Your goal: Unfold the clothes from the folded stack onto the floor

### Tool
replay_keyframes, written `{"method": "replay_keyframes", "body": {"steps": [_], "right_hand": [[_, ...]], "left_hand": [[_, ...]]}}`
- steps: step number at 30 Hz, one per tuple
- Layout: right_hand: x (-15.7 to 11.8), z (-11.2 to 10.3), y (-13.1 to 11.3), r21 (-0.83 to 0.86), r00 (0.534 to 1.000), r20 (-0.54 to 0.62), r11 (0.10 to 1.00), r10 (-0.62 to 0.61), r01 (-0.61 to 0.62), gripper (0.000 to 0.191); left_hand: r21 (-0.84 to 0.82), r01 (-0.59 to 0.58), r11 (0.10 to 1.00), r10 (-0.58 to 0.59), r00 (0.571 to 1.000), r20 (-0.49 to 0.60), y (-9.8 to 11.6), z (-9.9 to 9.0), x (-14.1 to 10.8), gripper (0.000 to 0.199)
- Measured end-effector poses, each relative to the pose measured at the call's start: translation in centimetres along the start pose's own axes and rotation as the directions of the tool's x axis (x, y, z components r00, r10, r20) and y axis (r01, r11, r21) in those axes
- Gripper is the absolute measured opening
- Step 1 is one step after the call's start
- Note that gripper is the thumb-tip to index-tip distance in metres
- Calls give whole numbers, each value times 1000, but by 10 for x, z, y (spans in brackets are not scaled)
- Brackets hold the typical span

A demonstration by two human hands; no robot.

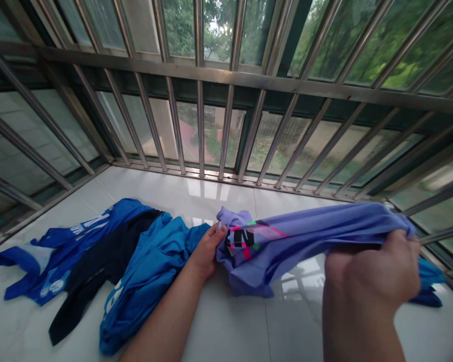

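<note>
A purple T-shirt (pixel 305 231) with a black, pink and green print is stretched sideways between my two hands, above the white tiled sill. My left hand (pixel 208 250) pinches its left end beside the print. At the other end, my right hand (pixel 377 269) is closed round the bunched cloth, its fingers partly hidden. Just left of my left forearm lies a crumpled bright-blue garment (pixel 151 271). Beyond it are a black garment (pixel 105 251) and a royal-blue one (pixel 71 241) with white lettering, overlapping one another.
Metal bars (pixel 226 75) in front of windows rise along the back and both sides. Partly behind my right hand, more blue clothing (pixel 430 281) lies at the right edge. The glossy white tiles (pixel 234 327) reflect the window.
</note>
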State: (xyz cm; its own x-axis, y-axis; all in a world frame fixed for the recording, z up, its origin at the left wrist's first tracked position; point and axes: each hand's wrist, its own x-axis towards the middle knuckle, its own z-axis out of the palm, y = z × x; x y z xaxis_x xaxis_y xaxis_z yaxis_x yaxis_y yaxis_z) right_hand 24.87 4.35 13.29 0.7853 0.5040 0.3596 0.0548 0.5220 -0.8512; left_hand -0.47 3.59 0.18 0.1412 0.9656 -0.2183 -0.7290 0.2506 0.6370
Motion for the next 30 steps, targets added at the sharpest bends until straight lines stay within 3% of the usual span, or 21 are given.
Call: {"method": "replay_keyframes", "body": {"steps": [2, 4, 5, 6, 8, 10, 11, 12, 13, 14, 16, 17, 18, 19, 20, 21, 22, 24, 28, 30], "right_hand": [[-9, -1, 4, -152, 996, 44, 985, -77, 83, 27], [-24, 3, 7, -351, 953, 293, 919, -76, 181, 59], [-34, 6, 9, -416, 894, 447, 874, -44, 251, 77], [-43, 9, 11, -451, 802, 597, 834, 17, 318, 93], [-61, 14, 17, -471, 528, 820, 786, 222, 401, 112], [-73, 17, 23, -500, 232, 866, 746, 443, 440, 101], [-75, 18, 25, -519, 136, 843, 718, 521, 463, 86], [-75, 18, 26, -535, 90, 819, 695, 567, 482, 69], [-72, 17, 26, -545, 82, 806, 682, 586, 487, 53], [-67, 17, 25, -555, 104, 806, 685, 582, 473, 43], [-54, 16, 20, -569, 221, 822, 742, 525, 355, 33], [-47, 16, 17, -564, 331, 814, 788, 478, 249, 30], [-42, 16, 14, -533, 481, 770, 837, 420, 122, 29], [-38, 17, 11, -467, 636, 681, 884, 363, -4, 29], [-36, 19, 9, -369, 761, 566, 923, 316, -108, 33], [-35, 21, 7, -262, 840, 461, 948, 288, -181, 37], [-35, 23, 6, -170, 876, 391, 957, 283, -234, 42], [-40, 28, 7, -88, 858, 380, 937, 347, -339, 48], [-58, 35, 12, -117, 672, 528, 829, 519, -548, 54], [-69, 35, 11, -114, 598, 621, 813, 507, -571, 52]], "left_hand": [[-52, -38, 998, 35, 997, -64, 2, 1, 1, 44], [-82, -51, 995, 44, 995, -86, 3, 0, 0, 45], [-89, -48, 995, 41, 996, -75, 4, 0, -1, 46], [-90, -37, 995, 33, 998, -49, 4, 0, -2, 45], [-75, -6, 997, 8, 1000, 20, 3, -1, -5, 45], [-53, 6, 999, -3, 998, 57, 2, -2, -5, 46], [-54, -6, 999, 8, 999, 48, 2, -2, -4, 47], [-68, -27, 997, 28, 999, 21, 2, -2, -2, 47], [-93, -51, 994, 49, 999, -17, 3, -2, 1, 48], [-126, -72, 989, 65, 996, -58, 5, -2, 4, 49], [-196, -112, 974, 83, 985, -153, 10, -4, 12, 48], [-223, -135, 965, 90, 975, -202, 12, -6, 15, 45], [-240, -162, 957, 101, 963, -249, 13, -8, 18, 41], [-249, -186, 951, 111, 952, -286, 14, -11, 21, 35], [-253, -199, 947, 117, 945, -305, 13, -13, 22, 28], [-254, -199, 947, 118, 946, -302, 12, -14, 23, 22], [-248, -188, 950, 116, 954, -276, 10, -14, 23, 20], [-210, -159, 965, 119, 975, -189, 5, -12, 21, 22], [-61, -108, 992, 106, 994, -30, -2, -1, 12, 39], [7, -40, 999, 40, 999, 7, -4, 5, 8, 57]]}}
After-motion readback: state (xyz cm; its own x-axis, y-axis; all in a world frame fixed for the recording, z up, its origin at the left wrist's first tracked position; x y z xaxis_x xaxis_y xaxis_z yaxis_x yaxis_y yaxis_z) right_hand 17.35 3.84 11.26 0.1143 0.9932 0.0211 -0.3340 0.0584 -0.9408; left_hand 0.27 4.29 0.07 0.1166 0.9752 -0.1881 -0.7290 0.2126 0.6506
